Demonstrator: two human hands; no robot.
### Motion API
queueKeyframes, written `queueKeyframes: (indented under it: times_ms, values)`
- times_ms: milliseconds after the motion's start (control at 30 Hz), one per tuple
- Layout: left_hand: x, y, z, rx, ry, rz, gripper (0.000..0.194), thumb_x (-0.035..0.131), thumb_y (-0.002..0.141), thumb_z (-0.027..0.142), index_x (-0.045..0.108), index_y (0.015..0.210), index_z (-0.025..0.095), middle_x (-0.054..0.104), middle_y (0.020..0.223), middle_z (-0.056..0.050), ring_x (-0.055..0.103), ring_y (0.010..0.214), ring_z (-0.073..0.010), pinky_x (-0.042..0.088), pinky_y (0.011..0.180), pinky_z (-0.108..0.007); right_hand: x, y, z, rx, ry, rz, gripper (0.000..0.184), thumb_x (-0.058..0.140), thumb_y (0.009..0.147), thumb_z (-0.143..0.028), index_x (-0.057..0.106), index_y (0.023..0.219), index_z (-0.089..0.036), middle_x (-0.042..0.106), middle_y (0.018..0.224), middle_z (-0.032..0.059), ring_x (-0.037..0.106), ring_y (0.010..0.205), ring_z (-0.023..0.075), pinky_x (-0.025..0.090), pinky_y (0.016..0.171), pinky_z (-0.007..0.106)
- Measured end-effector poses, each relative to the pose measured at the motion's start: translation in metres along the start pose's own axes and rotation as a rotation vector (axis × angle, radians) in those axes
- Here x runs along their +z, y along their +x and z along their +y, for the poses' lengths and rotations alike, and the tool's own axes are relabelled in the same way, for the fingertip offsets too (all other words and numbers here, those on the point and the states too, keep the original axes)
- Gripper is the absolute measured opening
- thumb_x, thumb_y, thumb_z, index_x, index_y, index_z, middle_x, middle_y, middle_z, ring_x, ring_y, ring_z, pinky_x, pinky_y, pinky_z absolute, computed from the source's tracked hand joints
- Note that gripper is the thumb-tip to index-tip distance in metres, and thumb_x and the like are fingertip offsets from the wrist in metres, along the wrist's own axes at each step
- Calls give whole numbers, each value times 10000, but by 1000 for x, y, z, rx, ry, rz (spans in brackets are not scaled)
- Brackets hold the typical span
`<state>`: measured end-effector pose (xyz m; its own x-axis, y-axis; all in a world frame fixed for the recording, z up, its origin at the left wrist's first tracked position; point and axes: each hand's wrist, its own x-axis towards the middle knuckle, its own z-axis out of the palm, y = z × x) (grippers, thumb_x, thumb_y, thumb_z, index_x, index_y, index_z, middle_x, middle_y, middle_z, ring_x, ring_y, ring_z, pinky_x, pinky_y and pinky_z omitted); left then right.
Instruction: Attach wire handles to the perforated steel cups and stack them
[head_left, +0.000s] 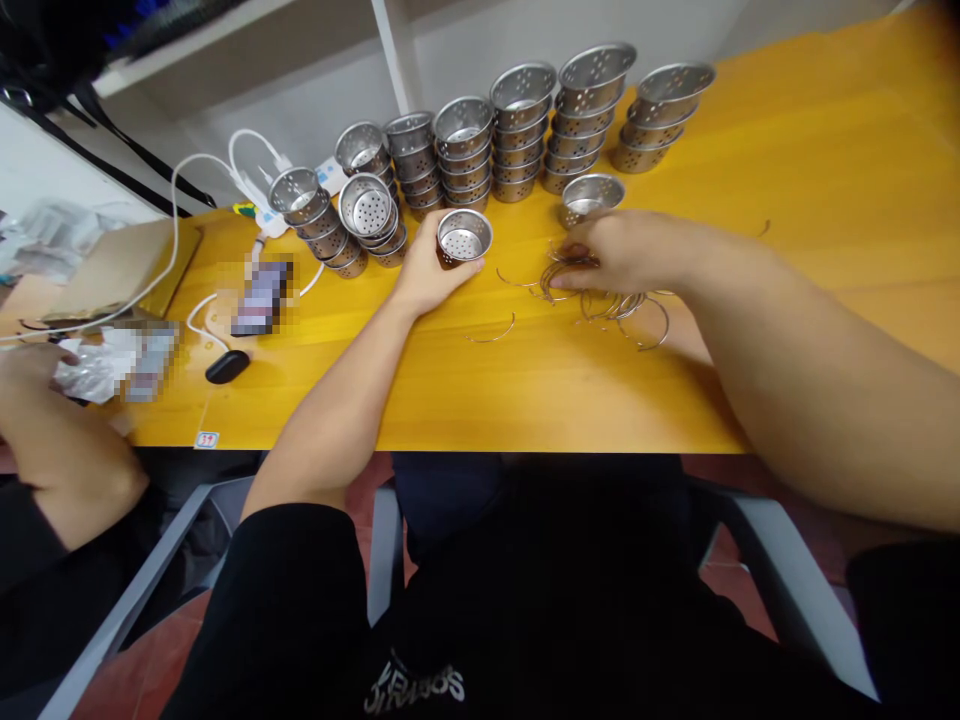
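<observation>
My left hand (429,268) is wrapped around a small perforated metal cup (465,238), its open mouth tilted up toward me. To the right, my right hand (600,255) reaches down into a loose pile of thin wire rings (637,308), fingers bent together around some of the wire. How many rings it grips is hidden by the hand. Just behind that hand a single perforated cup (592,198) stands upright on the table. A few curved wire pieces (495,332) lie apart from the pile, between my two hands.
Several stacks of perforated cups (517,130) line the table's back. On the left are a phone (262,297), white cables (176,200), a black oval device (227,367) and a cardboard box (120,270). Another person's arm (60,420) rests at the far left, near plastic bags (101,365).
</observation>
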<state>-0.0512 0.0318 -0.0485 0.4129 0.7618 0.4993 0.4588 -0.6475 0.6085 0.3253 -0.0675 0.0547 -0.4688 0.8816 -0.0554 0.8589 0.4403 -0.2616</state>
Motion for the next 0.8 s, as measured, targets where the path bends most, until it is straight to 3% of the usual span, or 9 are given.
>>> queueKeyframes:
  times_ms: [100,233,500,667,800]
  values:
    - [2,1,-2,-6,-21,-5,1028,1132,912,752,613,1681,308,780,1738,-187,772,1646,-452,566,1525,-750,-4,3,-5,35,-34,-58,56,871,1169,-217,882,1221,-236,927,1222,180,792,976,348,586,913,490]
    - [2,1,0,-3,-36,-4,1015,1104,930,807,624,1677,315,780,1741,-185,771,1650,-454,559,1532,-759,-7,3,-14,-4,-59,-25,150,804,1150,-112,866,1158,-248,927,1201,159,774,959,329,587,903,475]
    - [2,1,5,17,-38,-4,1063,1120,895,806,622,1689,305,772,1772,-205,759,1695,-465,551,1553,-742,-9,-2,-20,-35,7,52,149,757,1167,-148,783,1088,-271,909,1246,184,798,1060,380,610,989,536]
    - [2,1,7,13,-32,-4,1083,1067,911,912,620,1681,295,775,1765,-219,757,1708,-474,548,1556,-750,-13,-6,-27,-33,75,116,75,750,1175,-233,794,1161,-292,899,1356,195,799,1236,432,635,1139,587]
    - [0,2,10,10,-48,-6,1159,1003,873,1060,624,1671,310,786,1757,-212,773,1687,-463,563,1543,-718,-15,-9,-29,-8,98,158,121,669,1195,-346,786,1222,-330,887,1370,184,791,1247,459,648,1187,632]
